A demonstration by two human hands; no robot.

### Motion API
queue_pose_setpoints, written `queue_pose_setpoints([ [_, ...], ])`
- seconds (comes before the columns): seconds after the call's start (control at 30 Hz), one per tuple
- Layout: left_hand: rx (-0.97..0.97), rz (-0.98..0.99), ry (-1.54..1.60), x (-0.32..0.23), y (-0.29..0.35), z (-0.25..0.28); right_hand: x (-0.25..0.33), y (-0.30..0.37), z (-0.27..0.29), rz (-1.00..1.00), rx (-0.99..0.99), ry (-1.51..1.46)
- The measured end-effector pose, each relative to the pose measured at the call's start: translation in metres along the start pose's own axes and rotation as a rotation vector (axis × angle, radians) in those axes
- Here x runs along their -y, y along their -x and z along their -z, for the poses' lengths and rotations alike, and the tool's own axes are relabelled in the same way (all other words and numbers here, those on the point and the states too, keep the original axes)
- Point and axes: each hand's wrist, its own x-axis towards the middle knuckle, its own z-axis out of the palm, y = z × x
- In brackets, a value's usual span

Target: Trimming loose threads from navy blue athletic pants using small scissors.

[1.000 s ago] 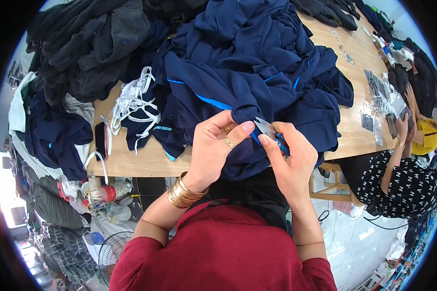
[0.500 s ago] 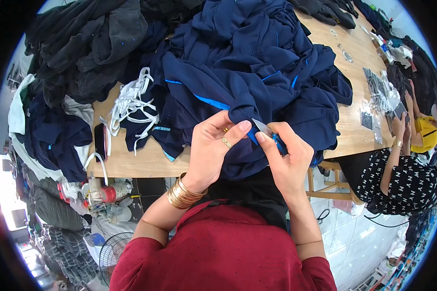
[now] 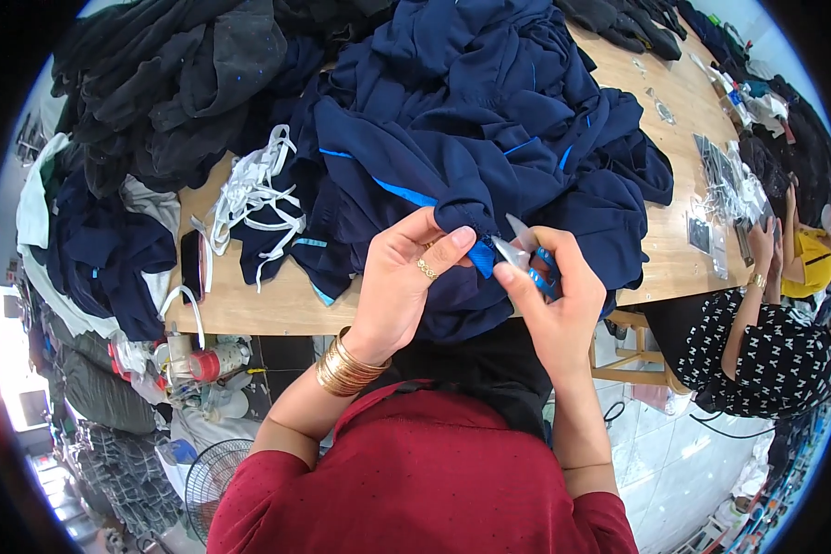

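My left hand [image 3: 399, 277] pinches a gathered edge of a navy garment [image 3: 466, 201] between thumb and fingers. Bright blue fabric peeks out just below the thumb. In my right hand [image 3: 563, 291] is a pair of thread snips [image 3: 517, 242] with blue on the handle. Its two pale metal blades stand spread apart, tips toward the pinched edge. The held garment runs into a large heap of navy clothing [image 3: 471, 83] with bright blue trim, lying on the table ahead of me.
Black garments [image 3: 171, 83] are piled at the far left. White cords [image 3: 258, 198] and a phone [image 3: 192, 266] lie on the wooden table [image 3: 249, 319]. To the right, another person [image 3: 757, 351] sits near plastic packets [image 3: 720, 175]. A fan [image 3: 217, 485] stands low at left.
My right hand has drawn slightly right and down from the left thumb, and the snips' blades have spread apart. My left hand keeps its pinch in nearly the same place.
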Motion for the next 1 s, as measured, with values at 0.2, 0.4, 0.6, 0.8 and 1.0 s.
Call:
queue_pose_setpoints([
  [0.2, 0.013, -0.058, -0.1, 0.0019, 0.0009, 0.004, 0.0024, -0.0001, 0.0008, 0.125, -0.016, 0.103],
  [0.4, 0.057, -0.083, -0.105, -0.0013, 0.0028, 0.0029, 0.0018, -0.0024, -0.0012, 0.213, -0.043, 0.17],
  [0.6, 0.064, -0.081, -0.103, -0.0021, 0.003, 0.0037, 0.0016, -0.0029, -0.002, 0.236, -0.043, 0.17],
  [0.8, 0.041, -0.04, -0.095, -0.0013, 0.0008, 0.0026, 0.0013, -0.0036, -0.0008, 0.219, -0.025, 0.151],
  [1.0, 0.036, -0.055, -0.14, 0.0003, 0.0003, 0.004, 0.002, -0.003, -0.003, 0.151, -0.01, 0.113],
])
